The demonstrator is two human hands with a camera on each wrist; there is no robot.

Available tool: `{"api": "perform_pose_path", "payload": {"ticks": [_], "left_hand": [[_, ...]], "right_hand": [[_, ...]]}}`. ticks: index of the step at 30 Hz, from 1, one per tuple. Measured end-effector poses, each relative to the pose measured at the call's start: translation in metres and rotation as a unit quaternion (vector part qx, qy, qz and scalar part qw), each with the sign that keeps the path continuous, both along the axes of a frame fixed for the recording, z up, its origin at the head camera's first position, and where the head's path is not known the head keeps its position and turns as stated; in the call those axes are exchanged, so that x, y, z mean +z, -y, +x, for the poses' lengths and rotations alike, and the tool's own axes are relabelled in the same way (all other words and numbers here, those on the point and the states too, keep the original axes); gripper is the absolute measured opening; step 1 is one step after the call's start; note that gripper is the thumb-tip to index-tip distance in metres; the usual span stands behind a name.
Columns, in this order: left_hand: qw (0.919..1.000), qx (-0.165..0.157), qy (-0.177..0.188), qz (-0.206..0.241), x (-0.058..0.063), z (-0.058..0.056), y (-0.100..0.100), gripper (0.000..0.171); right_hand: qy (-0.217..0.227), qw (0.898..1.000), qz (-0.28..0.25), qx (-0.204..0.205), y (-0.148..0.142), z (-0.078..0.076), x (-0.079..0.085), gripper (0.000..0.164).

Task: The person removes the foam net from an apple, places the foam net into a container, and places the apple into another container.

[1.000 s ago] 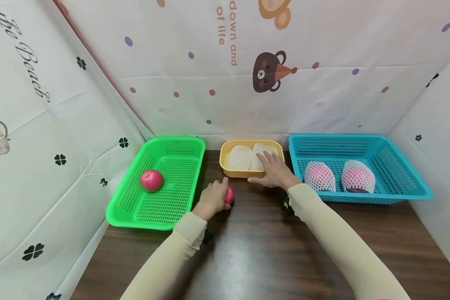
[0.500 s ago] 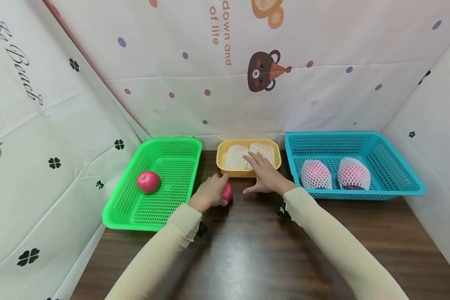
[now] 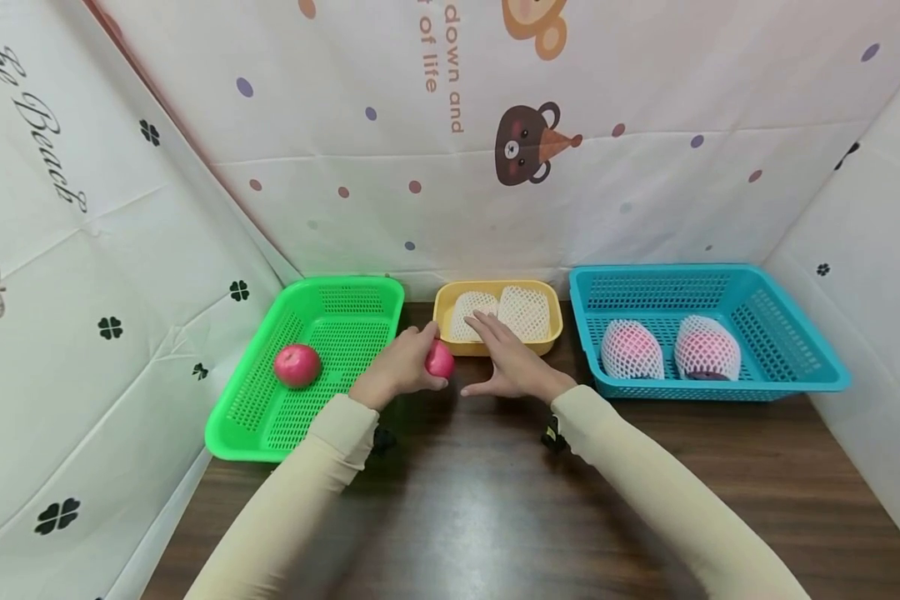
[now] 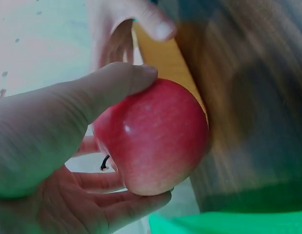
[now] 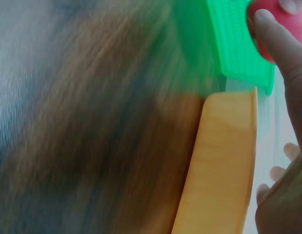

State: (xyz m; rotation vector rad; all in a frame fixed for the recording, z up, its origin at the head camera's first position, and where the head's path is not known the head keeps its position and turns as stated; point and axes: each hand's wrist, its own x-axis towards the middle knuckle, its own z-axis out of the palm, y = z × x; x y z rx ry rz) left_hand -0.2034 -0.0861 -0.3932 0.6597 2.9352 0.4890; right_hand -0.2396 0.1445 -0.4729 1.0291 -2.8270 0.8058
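Observation:
A red apple [image 3: 440, 360] is gripped by my left hand [image 3: 397, 367] in front of the yellow basket [image 3: 498, 347]. In the left wrist view, my thumb lies across the top of the apple [image 4: 158, 139], and its dark stem shows beside my fingers. Just to the right, my right hand [image 3: 513, 364] has its fingers spread and holds nothing. Its fingertips overlap the basket's front edge in the head view. Two white foam fruit nets [image 3: 525, 312] lie in that basket, the left one partly covered by my right fingers.
To the left, a green basket [image 3: 345, 408] holds another red apple [image 3: 297, 366]. At the right, a blue basket [image 3: 783, 333] holds two pink fruits in white foam nets [image 3: 633, 350]. Printed white cloth [image 3: 330, 225] surrounds the dark wooden table [image 3: 465, 500] on several sides.
My left hand has lifted the apple off toward the back left. My right hand has moved left from the right foam net, staying near the basket's front edge.

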Motion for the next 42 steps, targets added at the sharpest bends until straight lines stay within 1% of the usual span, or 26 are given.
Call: {"api": "perform_pose_path", "payload": {"ticks": [4, 10, 13, 18, 21, 23, 26, 29, 31, 37, 42], "left_hand": [[0.9994, -0.011, 0.000, 0.032, 0.008, -0.004, 0.013, 0.069], [0.9982, -0.027, -0.009, 0.053, 0.019, -0.010, 0.031, 0.066], [0.9976, -0.028, -0.017, 0.062, 0.025, -0.012, 0.038, 0.067], [0.9960, -0.023, -0.042, 0.075, 0.032, -0.017, 0.052, 0.065], [0.9953, -0.018, -0.054, 0.078, 0.037, -0.018, 0.062, 0.064], [0.9951, -0.014, -0.056, 0.080, 0.039, -0.020, 0.069, 0.062], [0.9950, -0.014, -0.059, 0.079, 0.042, -0.022, 0.079, 0.059], [0.9949, -0.016, -0.059, 0.080, 0.043, -0.025, 0.088, 0.058], [0.9952, -0.013, -0.057, 0.079, 0.044, -0.027, 0.093, 0.060], [0.9964, 0.015, -0.034, 0.077, 0.046, -0.028, 0.106, 0.064], [0.9969, 0.023, -0.036, 0.066, 0.046, -0.028, 0.114, 0.060]], "right_hand": [[0.006, 1.000, -0.016, 0.009, 0.008, 0.002, -0.003, 0.125], [-0.007, 1.000, -0.019, 0.016, 0.020, 0.003, -0.006, 0.124], [-0.011, 0.999, -0.025, 0.018, 0.026, 0.004, -0.004, 0.123], [-0.013, 0.999, -0.024, 0.021, 0.036, 0.007, -0.003, 0.122], [-0.022, 0.999, -0.027, 0.027, 0.042, 0.009, -0.003, 0.121], [-0.030, 0.999, -0.032, 0.031, 0.045, 0.010, -0.002, 0.120], [-0.043, 0.998, -0.038, 0.037, 0.051, 0.011, -0.001, 0.119], [-0.047, 0.997, -0.037, 0.042, 0.056, 0.011, -0.001, 0.119], [-0.042, 0.997, -0.034, 0.046, 0.059, 0.011, -0.001, 0.119], [-0.013, 0.998, -0.031, 0.052, 0.073, 0.015, 0.001, 0.119], [0.004, 0.997, -0.033, 0.066, 0.087, 0.020, 0.002, 0.119]]}}
